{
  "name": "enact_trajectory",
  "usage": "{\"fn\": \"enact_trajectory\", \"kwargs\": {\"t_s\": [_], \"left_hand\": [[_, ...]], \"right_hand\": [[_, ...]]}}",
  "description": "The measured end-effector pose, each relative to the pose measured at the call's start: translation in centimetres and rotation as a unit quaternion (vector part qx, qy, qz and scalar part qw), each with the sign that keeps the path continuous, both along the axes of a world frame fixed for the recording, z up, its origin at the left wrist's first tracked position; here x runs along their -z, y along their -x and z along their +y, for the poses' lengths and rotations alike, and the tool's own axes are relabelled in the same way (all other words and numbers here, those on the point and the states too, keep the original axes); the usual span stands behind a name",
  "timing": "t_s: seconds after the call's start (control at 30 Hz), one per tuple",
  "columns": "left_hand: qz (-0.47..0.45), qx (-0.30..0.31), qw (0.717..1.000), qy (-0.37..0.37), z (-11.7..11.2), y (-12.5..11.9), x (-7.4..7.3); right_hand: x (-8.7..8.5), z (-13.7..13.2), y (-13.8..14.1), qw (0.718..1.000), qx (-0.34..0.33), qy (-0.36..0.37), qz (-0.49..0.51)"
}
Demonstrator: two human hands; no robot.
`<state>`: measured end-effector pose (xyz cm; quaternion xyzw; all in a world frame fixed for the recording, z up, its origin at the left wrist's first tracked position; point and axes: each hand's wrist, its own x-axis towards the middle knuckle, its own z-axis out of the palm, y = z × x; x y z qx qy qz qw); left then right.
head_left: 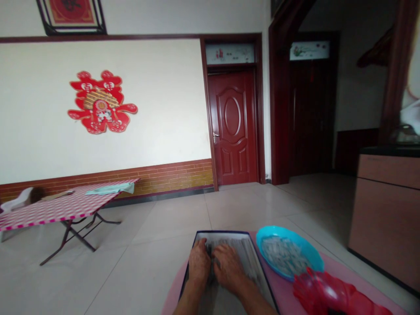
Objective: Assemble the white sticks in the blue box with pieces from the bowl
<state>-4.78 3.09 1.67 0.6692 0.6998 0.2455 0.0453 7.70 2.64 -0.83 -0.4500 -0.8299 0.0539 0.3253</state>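
My left hand point(199, 262) and my right hand point(229, 267) rest side by side inside a shallow dark-edged box point(223, 233), fingers down among its packed rows of pale grey strips point(244, 249). What the fingers grip, if anything, is hidden. To the right of the box sits a turquoise plastic dish point(278, 228) heaped with small white pieces point(285, 256). A glossy red plastic object point(323, 291), its kind unclear, lies at the lower right, closer to my right hand than to my left. All of these stand on a pink surface point(282, 297).
A folding table with a pink checked cloth point(59, 210) stands at the left, holding a pale green cloth and other items. A wooden cabinet point(383, 214) stands at the right. Ahead lie a tiled floor and a red door point(232, 127).
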Motion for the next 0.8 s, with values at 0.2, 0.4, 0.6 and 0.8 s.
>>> {"fn": "enact_trajectory", "kwargs": {"t_s": [0.2,0.4,0.6,0.8], "left_hand": [[0.071,0.013,0.996,0.054,-0.2,-0.2,0.8],[0.094,0.011,0.992,0.085,-0.3,-0.3,1.2],[0.096,0.021,0.991,0.093,0.0,-0.2,1.6],[0.088,0.017,0.992,0.094,0.5,-0.1,2.1]], "right_hand": [[-0.2,-0.8,0.6,0.996,-0.007,0.052,-0.069],[0.2,-0.6,0.7,0.996,0.005,0.054,-0.07],[0.6,-0.3,0.6,0.996,0.006,0.064,-0.063],[-0.1,-0.6,0.7,0.994,0.012,0.076,-0.071]]}}
